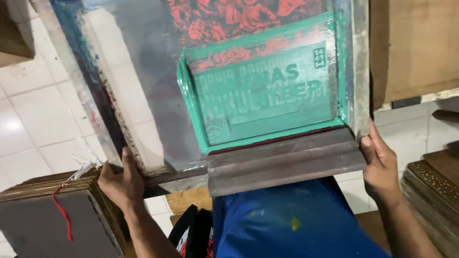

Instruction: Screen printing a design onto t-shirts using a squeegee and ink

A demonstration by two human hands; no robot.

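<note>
Left hand (120, 182) grips the near-left corner of a screen-printing frame (361, 55), fingers wrapped under the edge, thumb on top. Right hand (378, 167) clasps the near-right corner the same way, so the frame is held between both hands, tilted away from the person. Between the hands, along the near rail, lies a wooden squeegee (286, 165), resting on the frame and held by neither hand. Just beyond it, a rectangular area of mesh is bordered with green tape (193, 110) and coated with green ink; farther off, a red figure pattern shows through the mesh. Risk, as judged: the squeegee is loose, and a steeper tilt could slide it off the rail; wet ink could smear onto the blue garment (290, 227) just below the hands. Left of the left hand, a bundle of flat grey boards (43, 233) tied with a red string (63, 213), no readable label. Right of the right hand, a stack of dark boards (449, 194). Beyond it, a brown panel (422, 29) leans upright. White tile floor (13, 122) below.
</note>
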